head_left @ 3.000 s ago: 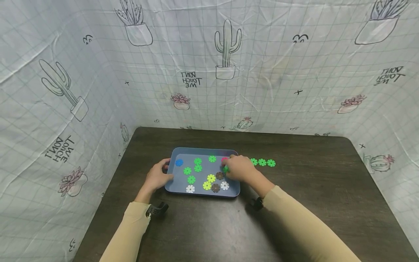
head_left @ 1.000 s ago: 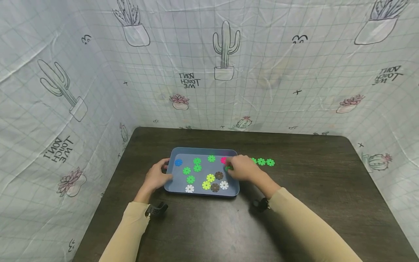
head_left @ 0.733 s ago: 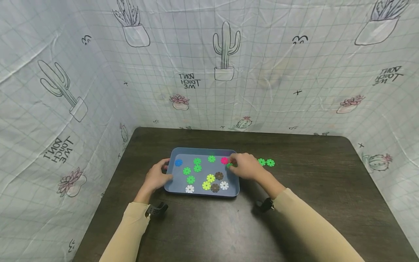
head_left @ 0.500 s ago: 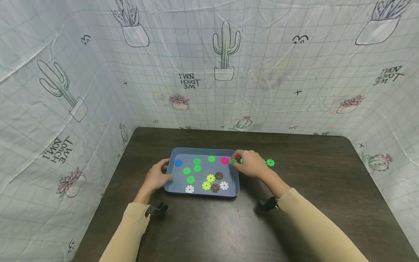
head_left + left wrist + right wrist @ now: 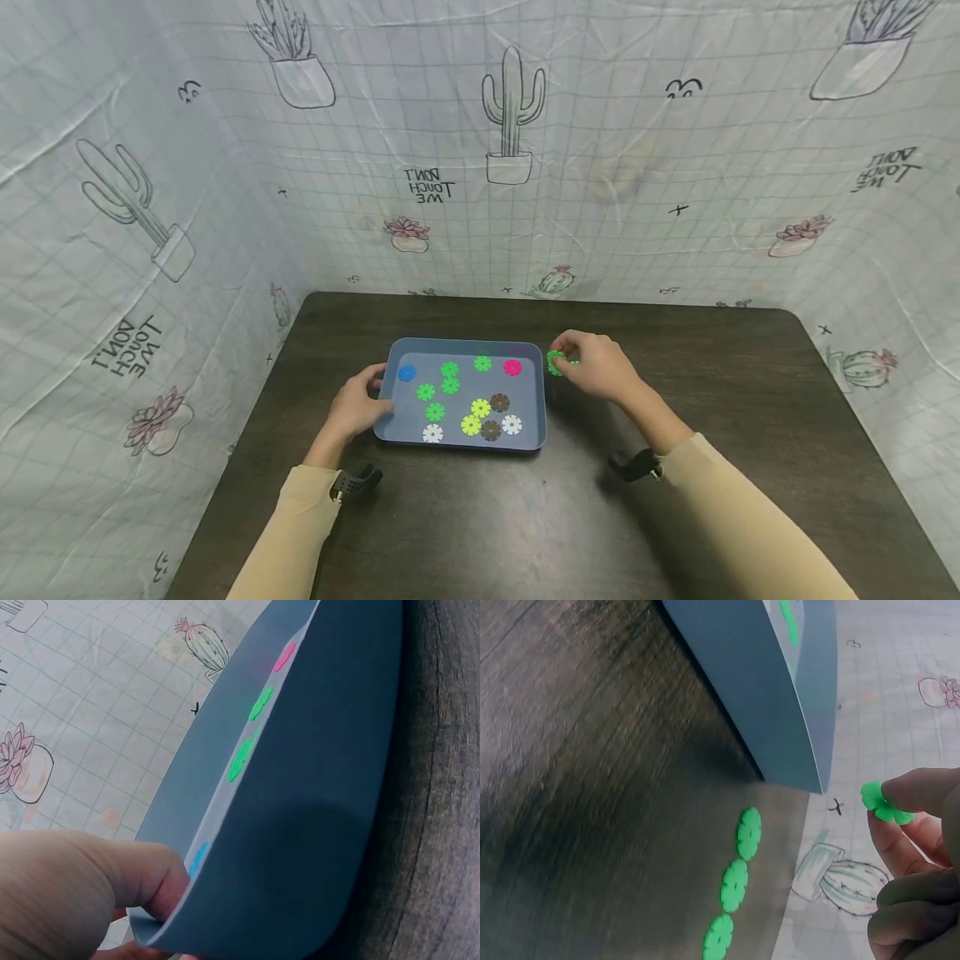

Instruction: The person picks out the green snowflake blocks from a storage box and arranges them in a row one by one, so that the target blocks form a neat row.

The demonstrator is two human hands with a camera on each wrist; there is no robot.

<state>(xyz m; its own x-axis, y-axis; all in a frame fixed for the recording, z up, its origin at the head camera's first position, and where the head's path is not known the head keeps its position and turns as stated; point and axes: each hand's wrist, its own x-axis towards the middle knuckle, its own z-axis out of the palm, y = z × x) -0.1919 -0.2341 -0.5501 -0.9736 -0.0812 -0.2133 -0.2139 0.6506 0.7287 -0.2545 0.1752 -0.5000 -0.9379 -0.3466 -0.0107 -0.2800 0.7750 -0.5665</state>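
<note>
My left hand (image 5: 358, 406) grips the left wall of a shallow blue-grey tray (image 5: 467, 443), thumb over the rim (image 5: 154, 881). My right hand (image 5: 597, 365) is just past the tray's right end. It pinches a green notched plastic disc (image 5: 885, 804) between thumb and finger, raised off the table. Below that hand, a row of green discs (image 5: 735, 885) lies on the table beside the tray, mostly hidden by the hand in the head view. Inside the tray lie several green discs (image 5: 435, 412), a pink disc (image 5: 512, 367) and a blue disc (image 5: 407, 373).
Also in the tray are yellow discs (image 5: 480, 407), brown discs (image 5: 491, 430) and white discs (image 5: 512, 424). A dark wooden table (image 5: 480, 533) carries everything. Cloth printed with cacti (image 5: 600, 167) hangs along its back and sides.
My right hand has lifted a green disc from the tray's right part and carried it right, over the tray's edge to above the green row. My left hand keeps its grip on the tray.
</note>
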